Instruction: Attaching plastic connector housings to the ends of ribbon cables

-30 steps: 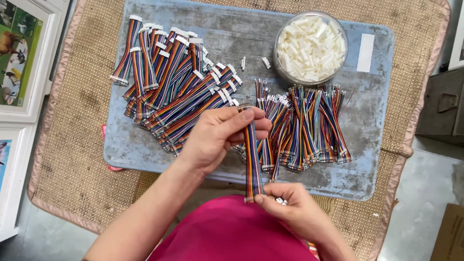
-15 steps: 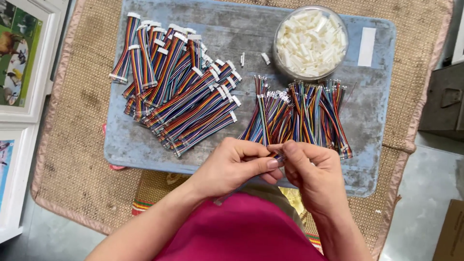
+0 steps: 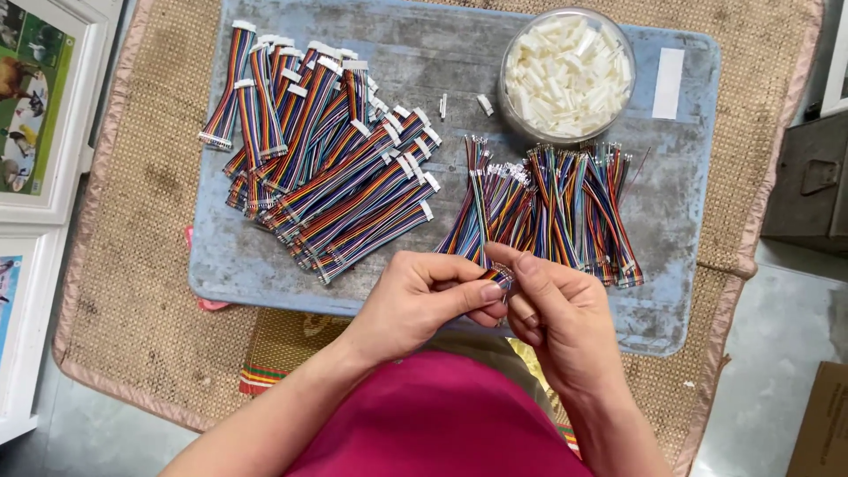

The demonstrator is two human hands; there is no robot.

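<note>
My left hand point(image 3: 424, 296) and my right hand point(image 3: 556, 309) meet fingertip to fingertip over the near edge of a blue-grey board point(image 3: 265, 265). Between the fingertips they pinch the end of a rainbow ribbon cable point(image 3: 502, 279); most of the cable is hidden under the hands. A pile of ribbon cables fitted with white connectors point(image 3: 327, 168) lies at the board's left. A second pile of cables with bare ends point(image 3: 565, 208) lies just beyond my right hand. A clear round bowl of white connectors point(image 3: 565, 75) stands at the far right.
Two loose white connectors point(image 3: 464, 104) lie on the board near the bowl. The board rests on a woven mat point(image 3: 132, 265). Framed pictures point(image 3: 35, 106) lie at the left. A grey box point(image 3: 808, 185) and a cardboard box corner point(image 3: 821, 424) are at the right.
A second ago my left hand held a cable upright over the board and the right hand was low near my lap. Both hands have come together at the cable's end.
</note>
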